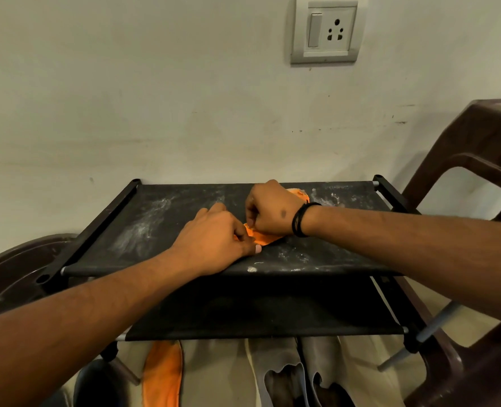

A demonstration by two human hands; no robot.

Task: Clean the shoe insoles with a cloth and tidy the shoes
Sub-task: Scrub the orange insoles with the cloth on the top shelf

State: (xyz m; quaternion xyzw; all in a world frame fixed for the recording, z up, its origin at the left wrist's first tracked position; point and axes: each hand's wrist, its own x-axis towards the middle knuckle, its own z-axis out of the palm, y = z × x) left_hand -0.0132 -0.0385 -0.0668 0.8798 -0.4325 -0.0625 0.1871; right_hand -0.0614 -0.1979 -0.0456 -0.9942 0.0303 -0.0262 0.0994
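An orange insole (262, 238) lies on the top black shelf of the shoe rack (184, 218), mostly hidden under both hands; its far end shows at the back. My left hand (214, 245) grips its near end with curled fingers. My right hand (269, 212), with a black band at the wrist, pinches the insole's middle from above. A second orange insole (162, 377) lies on the floor below the rack. A pair of grey shoes (299, 374) stands beside it. No cloth is visible.
The rack's top fabric is dusty with white smears. A lower black shelf (258, 315) sits beneath it. Brown plastic chairs stand at the right (478, 160) and at the left (17, 271). A wall socket (327, 30) is above.
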